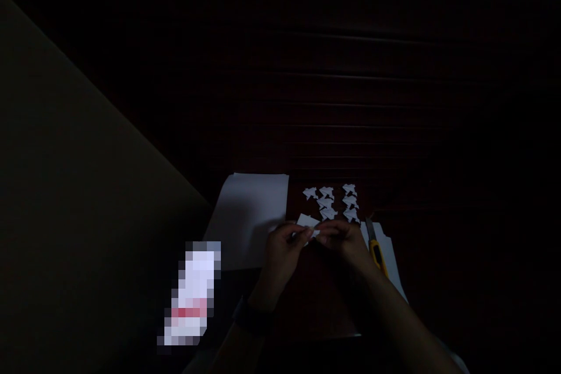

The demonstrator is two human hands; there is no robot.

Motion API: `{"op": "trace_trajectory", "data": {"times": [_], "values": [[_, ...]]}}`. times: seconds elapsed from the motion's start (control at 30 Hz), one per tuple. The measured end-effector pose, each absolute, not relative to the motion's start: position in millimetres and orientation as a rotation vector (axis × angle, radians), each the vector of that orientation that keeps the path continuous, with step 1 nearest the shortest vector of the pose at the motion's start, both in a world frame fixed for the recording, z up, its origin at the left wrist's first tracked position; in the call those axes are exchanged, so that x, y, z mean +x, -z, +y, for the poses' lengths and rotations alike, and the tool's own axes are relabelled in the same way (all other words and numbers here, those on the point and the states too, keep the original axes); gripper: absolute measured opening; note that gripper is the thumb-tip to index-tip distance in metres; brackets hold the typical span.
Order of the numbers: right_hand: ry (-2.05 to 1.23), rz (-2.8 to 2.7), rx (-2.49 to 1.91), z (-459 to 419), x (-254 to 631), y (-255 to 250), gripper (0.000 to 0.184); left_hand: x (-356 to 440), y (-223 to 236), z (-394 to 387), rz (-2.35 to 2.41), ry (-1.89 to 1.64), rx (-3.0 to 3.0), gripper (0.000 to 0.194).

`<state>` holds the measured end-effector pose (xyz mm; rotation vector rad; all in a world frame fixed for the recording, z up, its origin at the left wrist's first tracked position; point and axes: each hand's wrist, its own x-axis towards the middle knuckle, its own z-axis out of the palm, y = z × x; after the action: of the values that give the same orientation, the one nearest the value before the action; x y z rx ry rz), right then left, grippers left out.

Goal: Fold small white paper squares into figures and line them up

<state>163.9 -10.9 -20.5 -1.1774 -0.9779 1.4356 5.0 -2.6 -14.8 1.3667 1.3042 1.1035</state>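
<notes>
Between my two hands is a small piece of white folded paper (307,221), held above the dark red table. The fingers of my left hand (284,244) pinch it from the left. From the right, my right hand (344,238) grips its right end between thumb and forefinger. Parts of the paper are hidden behind my fingertips. Just beyond my hands lie several small folded white paper figures (325,203) in a loose cluster, with another column of folded paper figures (349,201) to its right.
A stack of white paper sheets (249,210) lies to the left. At right, a yellow utility knife (376,251) rests on more white paper (394,263). A pale wall (79,175) rises on the left. A bright pixelated patch covers something at lower left. The scene is dim.
</notes>
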Motion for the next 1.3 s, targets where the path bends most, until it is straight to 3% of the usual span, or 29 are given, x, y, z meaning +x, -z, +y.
{"op": "trace_trajectory", "data": {"times": [0.27,0.8,1.3], "values": [[-1.464,-0.784,-1.151,-9,161,24,0.028,8,17,-3,1.405,-1.251,1.546,0.012],[-1.469,-0.715,-1.172,-11,159,29,0.041,15,7,-13,1.425,-1.151,1.720,0.011],[-1.355,-0.779,-1.178,-13,152,34,0.037,16,5,-13,1.501,-1.164,1.703,0.012]]}}
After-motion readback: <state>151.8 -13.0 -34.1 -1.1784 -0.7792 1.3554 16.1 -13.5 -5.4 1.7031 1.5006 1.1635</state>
